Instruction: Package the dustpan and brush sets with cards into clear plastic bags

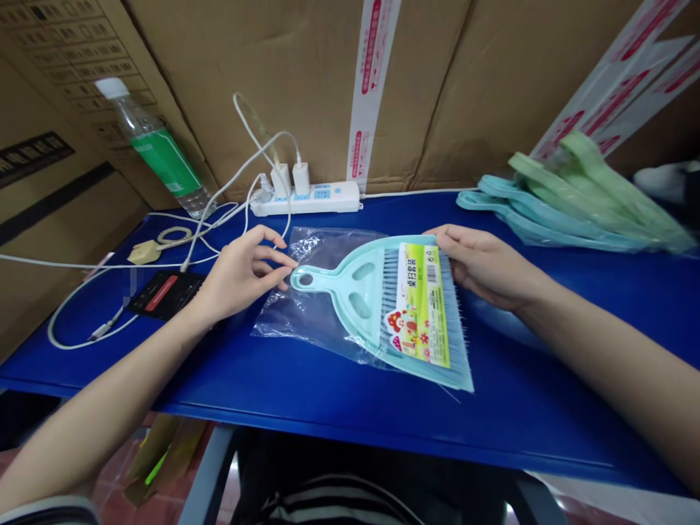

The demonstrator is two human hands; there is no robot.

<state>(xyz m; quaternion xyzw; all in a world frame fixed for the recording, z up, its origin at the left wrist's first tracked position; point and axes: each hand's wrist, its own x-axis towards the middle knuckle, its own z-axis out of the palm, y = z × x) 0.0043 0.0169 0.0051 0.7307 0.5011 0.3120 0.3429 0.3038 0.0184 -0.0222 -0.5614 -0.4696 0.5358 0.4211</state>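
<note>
A light-blue dustpan and brush set (358,295) lies in front of me, its handle pointing left and its bristles right. A colourful paper label (421,306) covers part of the bristles. My right hand (473,262) grips the far right corner of the set between thumb and fingers. At the handle's end is my left hand (249,270), fingers apart and slightly curled, the tips at or just touching the handle. Beneath the set a clear plastic bag (284,313) is spread on the blue table (306,390).
Several bagged blue and green dustpan sets (580,204) lie at the back right. A white power strip (322,198) with plugs and cables stands against the cardboard (306,87). At left are a water bottle (164,160) and a black device (164,293) with a red screen.
</note>
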